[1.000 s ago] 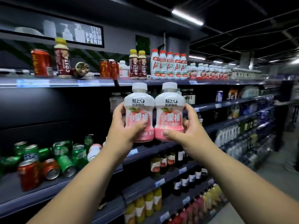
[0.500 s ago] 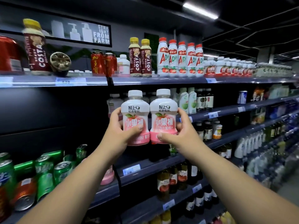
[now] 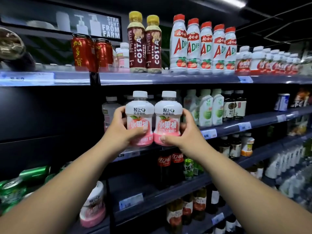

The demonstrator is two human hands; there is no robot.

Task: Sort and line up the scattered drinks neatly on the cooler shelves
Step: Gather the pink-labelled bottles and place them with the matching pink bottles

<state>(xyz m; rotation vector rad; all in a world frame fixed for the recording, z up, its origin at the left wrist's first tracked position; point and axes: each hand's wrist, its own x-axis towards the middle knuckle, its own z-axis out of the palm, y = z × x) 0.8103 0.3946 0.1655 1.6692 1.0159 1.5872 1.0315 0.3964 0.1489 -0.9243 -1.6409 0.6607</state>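
Both forearms are bare from the near edge of the view up to the wrists, slim and smooth. The left hand (image 3: 121, 130) and the right hand (image 3: 187, 132) are bare too. The thumbnails, one showing on each hand, are short and plain.

COSTA btls (image 3: 137, 48); FROM FARM sign (image 3: 110, 27)

I'm looking into a shop's drinks aisle: tiered cooler shelves (image 3: 168, 80) edged with price tags (image 3: 208, 133), rows of identical AD bottles (image 3: 179, 46) and Costa coffee bottles (image 3: 137, 46) facing outward, a "Straight from farm" sign (image 3: 110, 27) above, and a strip light (image 3: 231, 1) on a dark ceiling.
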